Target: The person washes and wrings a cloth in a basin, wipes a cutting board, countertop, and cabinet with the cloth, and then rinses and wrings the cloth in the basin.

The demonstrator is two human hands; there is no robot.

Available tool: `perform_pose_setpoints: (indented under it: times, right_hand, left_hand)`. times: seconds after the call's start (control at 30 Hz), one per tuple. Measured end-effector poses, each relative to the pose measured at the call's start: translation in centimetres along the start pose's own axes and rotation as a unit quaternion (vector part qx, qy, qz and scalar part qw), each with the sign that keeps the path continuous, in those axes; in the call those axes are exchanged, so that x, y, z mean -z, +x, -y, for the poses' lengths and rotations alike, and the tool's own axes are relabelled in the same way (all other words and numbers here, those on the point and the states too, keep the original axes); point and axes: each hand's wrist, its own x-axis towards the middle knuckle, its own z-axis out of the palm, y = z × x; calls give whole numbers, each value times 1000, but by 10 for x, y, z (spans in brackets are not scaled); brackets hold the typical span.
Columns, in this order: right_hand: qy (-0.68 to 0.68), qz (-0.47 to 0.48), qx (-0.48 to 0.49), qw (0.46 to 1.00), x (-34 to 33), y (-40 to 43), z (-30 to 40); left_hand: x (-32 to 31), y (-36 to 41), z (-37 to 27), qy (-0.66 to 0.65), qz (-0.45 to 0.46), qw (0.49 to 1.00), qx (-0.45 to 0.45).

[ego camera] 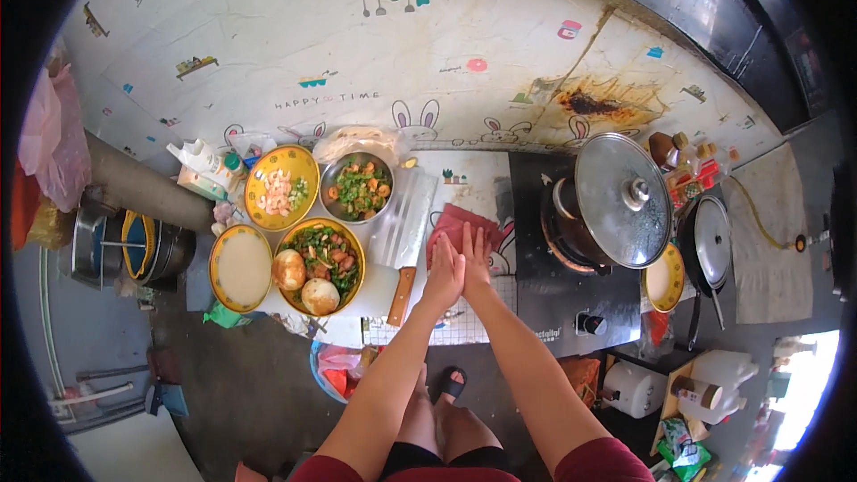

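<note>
A folded red cloth (462, 221) lies on the patterned counter beside the black gas stove. My left hand (443, 274) and my right hand (476, 261) press flat on it, side by side and touching, fingers pointing away from me. Left of them, a knife with a wooden handle (402, 296) lies by a white board and a clear plastic bag (404, 217). Further left stand a yellow bowl of greens, meat and two buns (320, 268), a steel bowl of greens and shrimp (358, 187), a yellow plate of shrimp (281, 187) and a plate of white content (241, 268).
A dark pot with a glass lid (622, 199) stands on the burner at right. Beyond it are bottles (676, 154), a yellow bowl (664, 278) and a lidded wok (706, 244). A control knob (592, 323) juts at the stove's front. A bin (328, 375) stands below the counter.
</note>
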Motion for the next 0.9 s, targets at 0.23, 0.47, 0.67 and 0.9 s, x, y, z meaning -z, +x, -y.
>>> perform_pose_setpoints:
  times: [0.23, 0.47, 0.67, 0.9]
  right_hand:
    - [-33, 44, 82, 995, 3, 11, -5]
    - [0, 58, 98, 994, -10, -48, -1]
    - [-24, 3, 84, 996, -42, -115, 4]
    - [-85, -30, 53, 995, -56, -197, -19]
  left_hand:
    - [-9, -1, -1, -50, -55, 996, 44]
    - [-25, -59, -6, -23, -63, 995, 75]
    - [-44, -131, -19, -13, -113, 991, 66]
    - [-66, -185, -40, 137, -7, 990, -11]
